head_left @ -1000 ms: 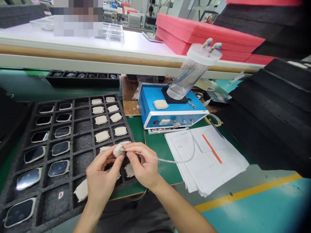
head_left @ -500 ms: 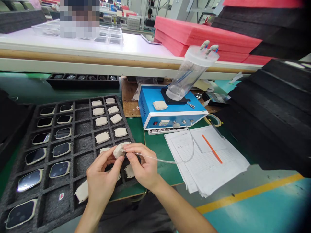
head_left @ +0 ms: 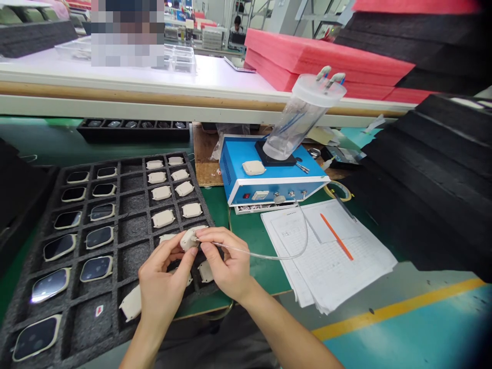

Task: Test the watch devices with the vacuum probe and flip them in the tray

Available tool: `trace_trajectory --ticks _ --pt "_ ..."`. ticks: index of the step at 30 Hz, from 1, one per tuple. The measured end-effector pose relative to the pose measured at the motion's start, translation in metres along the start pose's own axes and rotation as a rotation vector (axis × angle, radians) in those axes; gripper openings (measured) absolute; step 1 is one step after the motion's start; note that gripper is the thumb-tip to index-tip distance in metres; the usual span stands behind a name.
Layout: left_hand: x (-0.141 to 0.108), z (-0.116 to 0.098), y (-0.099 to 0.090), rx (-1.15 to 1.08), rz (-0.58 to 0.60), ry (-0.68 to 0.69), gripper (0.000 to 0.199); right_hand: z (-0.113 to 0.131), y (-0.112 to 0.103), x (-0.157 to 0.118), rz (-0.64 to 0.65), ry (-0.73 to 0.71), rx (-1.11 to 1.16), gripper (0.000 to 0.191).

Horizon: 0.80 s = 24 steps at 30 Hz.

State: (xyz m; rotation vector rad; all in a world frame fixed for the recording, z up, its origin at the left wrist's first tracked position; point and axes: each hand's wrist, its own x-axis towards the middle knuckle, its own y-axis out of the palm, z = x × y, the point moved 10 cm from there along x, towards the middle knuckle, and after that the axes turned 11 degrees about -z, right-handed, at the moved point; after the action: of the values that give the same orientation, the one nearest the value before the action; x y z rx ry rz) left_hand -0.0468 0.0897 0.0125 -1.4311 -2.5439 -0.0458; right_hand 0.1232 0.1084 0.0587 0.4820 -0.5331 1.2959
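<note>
cream-coloured, the small case (head_left: pixel 188 240) is pinched in the grip of your left hand (head_left: pixel 164 274), over the dark foam tray (head_left: pixel 132 224). your right hand (head_left: pixel 229 266) pinches its grip on the clear tube (head_left: pixel 282 257) beside the case; hold both still and the tube straight.

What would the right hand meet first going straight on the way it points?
Probably the cream watch case in the left hand, close ahead of the right hand; exact depth is unclear.

It was a factory workshop: a compartmented tray (head_left: pixel 132 225) held rows of watch-like cases (head_left: pixel 163 219) near a blue benchtop machine (head_left: pixel 284 187), with stacked red foam (head_left: pixel 307 59) and a yellow floor stripe (head_left: pixel 403 306).
</note>
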Motion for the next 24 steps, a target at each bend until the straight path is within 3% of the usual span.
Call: trace_trajectory --ticks 24 --pt "-0.0019 -0.0029 -0.0022 0.037 0.001 0.020 0.029 -0.0006 0.0010 -0.0020 0.006 0.006 -0.012 0.014"
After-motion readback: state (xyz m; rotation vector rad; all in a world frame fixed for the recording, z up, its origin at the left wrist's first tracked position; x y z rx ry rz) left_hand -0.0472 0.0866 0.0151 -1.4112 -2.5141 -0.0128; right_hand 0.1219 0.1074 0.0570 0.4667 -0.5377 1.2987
